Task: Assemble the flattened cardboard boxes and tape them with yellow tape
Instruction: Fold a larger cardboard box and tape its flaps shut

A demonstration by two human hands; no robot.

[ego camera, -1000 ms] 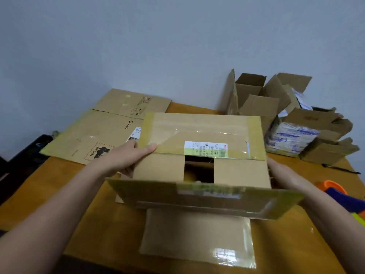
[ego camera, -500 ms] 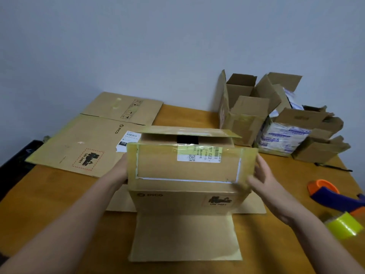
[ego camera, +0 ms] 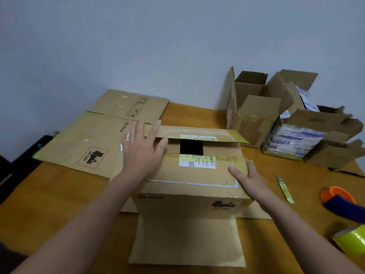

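A brown PICO cardboard box (ego camera: 189,200) stands on the wooden table (ego camera: 59,198) in front of me, its lower flaps spread flat on the tabletop. The near top flap lies folded down, the far flap (ego camera: 197,133) hovers slightly raised, and a dark gap shows between them. My left hand (ego camera: 142,151) lies flat with straight fingers on the left of the top, fingertips at the far flap. My right hand (ego camera: 245,175) presses the box's right top edge, thumb on the near flap. A roll of yellow tape (ego camera: 351,240) lies at the right edge.
Flattened cardboard boxes (ego camera: 88,139) lie at the back left. Several opened boxes (ego camera: 254,109), one with white packets (ego camera: 292,139), crowd the back right. A box cutter (ego camera: 284,188), a pen (ego camera: 345,172) and an orange-blue tape dispenser (ego camera: 339,200) lie on the right.
The box was turned and set down with its top facing up. The near flap got folded down, my left hand moved from the box's side onto its top, and my right hand shifted to the right edge.
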